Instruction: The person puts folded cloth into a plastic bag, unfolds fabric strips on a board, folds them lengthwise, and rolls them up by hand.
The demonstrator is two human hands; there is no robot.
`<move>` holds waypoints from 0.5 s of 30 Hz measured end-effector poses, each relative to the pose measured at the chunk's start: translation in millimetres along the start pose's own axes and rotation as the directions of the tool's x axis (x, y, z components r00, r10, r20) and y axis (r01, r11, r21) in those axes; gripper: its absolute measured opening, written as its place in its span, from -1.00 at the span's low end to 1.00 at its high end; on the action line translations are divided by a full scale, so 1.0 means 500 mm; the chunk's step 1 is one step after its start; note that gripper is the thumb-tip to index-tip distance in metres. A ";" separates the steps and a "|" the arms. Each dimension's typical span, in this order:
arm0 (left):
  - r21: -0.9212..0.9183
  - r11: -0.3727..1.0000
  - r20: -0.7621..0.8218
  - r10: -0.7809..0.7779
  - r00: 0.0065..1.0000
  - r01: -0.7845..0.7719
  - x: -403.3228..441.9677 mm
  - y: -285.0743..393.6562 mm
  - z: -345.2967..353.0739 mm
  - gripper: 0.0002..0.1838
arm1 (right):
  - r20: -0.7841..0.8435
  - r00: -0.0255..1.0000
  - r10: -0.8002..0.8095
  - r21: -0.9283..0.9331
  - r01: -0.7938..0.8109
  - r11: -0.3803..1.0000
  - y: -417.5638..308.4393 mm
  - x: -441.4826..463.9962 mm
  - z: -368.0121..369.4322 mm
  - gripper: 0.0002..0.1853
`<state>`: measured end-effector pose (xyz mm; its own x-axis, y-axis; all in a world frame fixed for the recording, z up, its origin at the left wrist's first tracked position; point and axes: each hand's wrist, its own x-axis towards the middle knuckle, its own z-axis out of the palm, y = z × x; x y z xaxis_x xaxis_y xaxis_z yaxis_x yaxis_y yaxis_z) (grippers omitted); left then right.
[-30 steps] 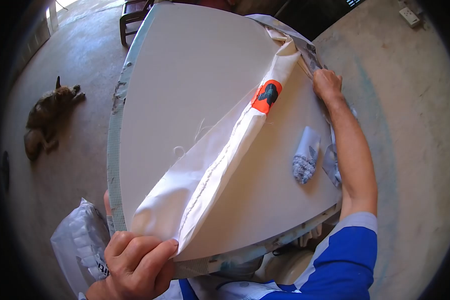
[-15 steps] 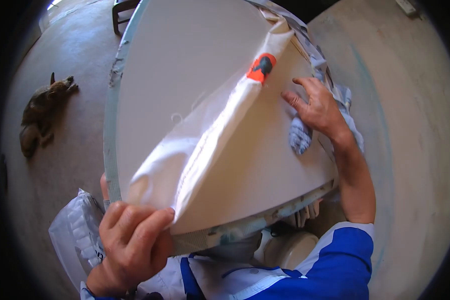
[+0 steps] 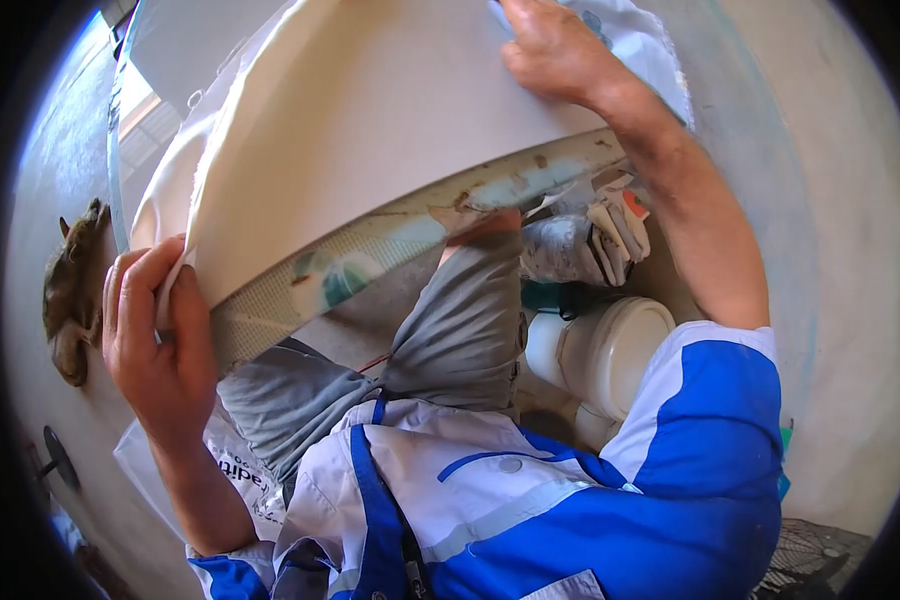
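My left hand (image 3: 160, 335) is closed on the frayed edge of a thin white cloth (image 3: 165, 190), at the lower left corner of a large pale panel (image 3: 390, 110). The cloth's edge runs up from my fingers along the panel's left side. My right hand (image 3: 560, 55) is at the top right, its fingers bent around a bunched, white-blue patterned part of the cloth (image 3: 630, 40); the top of the view cuts off the fingertips. Along the panel's near side is a curved rim (image 3: 370, 235) with mesh and teal stains, tilted above my knees.
A white bucket (image 3: 620, 350) stands right of my legs, beside folded rags (image 3: 580, 245). A printed plastic bag (image 3: 240, 470) lies at my left. A dog (image 3: 73, 290) lies on the floor to the left. Dark netting (image 3: 815, 560) is at the lower right.
My view has tipped down toward my lap. The cloth's edge has shifted left with my left hand. My right hand has gone from spread over the panel to closed at its upper right.
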<state>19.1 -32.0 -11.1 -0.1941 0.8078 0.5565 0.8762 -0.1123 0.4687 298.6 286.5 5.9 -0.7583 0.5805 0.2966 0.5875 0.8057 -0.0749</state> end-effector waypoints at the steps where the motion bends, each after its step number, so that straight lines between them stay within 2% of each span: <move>1: -0.003 1.000 0.002 -0.009 1.000 0.009 0.001 -0.002 0.000 -0.84 | -0.056 0.998 -0.024 -0.013 0.023 1.000 -0.001 -0.005 0.002 -0.40; 4: 0.010 1.000 -0.015 -0.008 1.000 0.008 -0.004 -0.005 0.004 -0.83 | -0.212 0.952 -0.221 -0.047 0.216 0.975 0.017 -0.027 0.005 -0.43; 7: 0.016 1.000 -0.012 -0.023 1.000 0.023 -0.009 -0.004 0.005 -0.82 | -0.205 0.962 -0.179 0.142 0.210 0.967 0.006 -0.081 -0.070 -0.41; 8: 0.022 1.000 -0.010 -0.021 1.000 0.022 -0.011 -0.005 0.005 -0.81 | -0.249 0.967 -0.044 0.292 0.119 0.949 -0.042 -0.116 -0.112 -0.51; 10: 0.026 0.999 -0.013 -0.020 1.000 0.020 -0.011 -0.008 0.006 -0.81 | -0.037 0.992 0.120 0.493 -0.087 0.866 -0.057 -0.192 -0.145 -0.47; 12: 0.022 0.999 -0.019 -0.023 1.000 0.023 -0.013 -0.011 0.008 -0.81 | 0.097 0.993 0.071 0.461 -0.108 0.881 -0.059 -0.293 -0.166 -0.38; 14: 0.034 0.999 -0.018 -0.005 1.000 0.006 -0.012 -0.012 0.006 -0.81 | 0.392 0.905 0.166 0.599 -0.388 0.700 -0.045 -0.378 -0.168 -0.31; 15: 0.031 0.999 -0.018 -0.006 1.000 0.007 -0.012 -0.012 0.007 -0.81 | 0.484 0.853 0.196 0.483 -0.447 0.753 -0.017 -0.416 -0.162 -0.31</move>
<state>16.3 -34.3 -19.7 -0.2073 0.7983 0.5655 0.8881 -0.0888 0.4509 474.4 149.4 22.1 -0.6682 0.7101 -0.2220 0.6450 0.4041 -0.6486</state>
